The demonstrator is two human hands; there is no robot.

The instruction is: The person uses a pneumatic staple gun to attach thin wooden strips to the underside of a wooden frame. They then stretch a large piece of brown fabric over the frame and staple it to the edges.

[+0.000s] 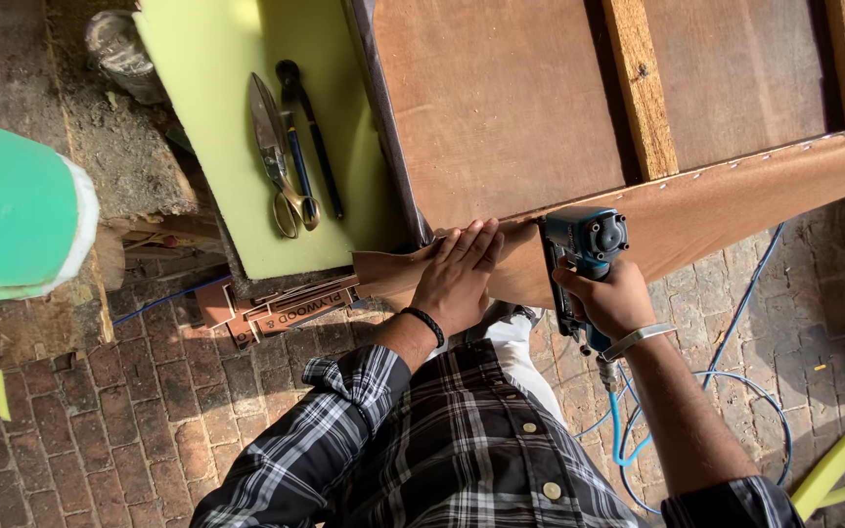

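Brick floor below; left hand (459, 272) flat on plywood strip (706, 210) edge, right hand (614, 298) gripping blue nail gun (580, 256).

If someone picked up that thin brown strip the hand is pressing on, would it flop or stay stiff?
The thin brown strip would probably flex rather than stay rigid: it looks very thin and already bends around the frame's corner under the left hand. It likely feels light for its length. Its loose end past the corner might wobble or spring back if released.

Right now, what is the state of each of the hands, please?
Left hand: open, pressed flat on the brown plywood strip.
Right hand: closed around the blue pneumatic stapler, its nose against the strip.
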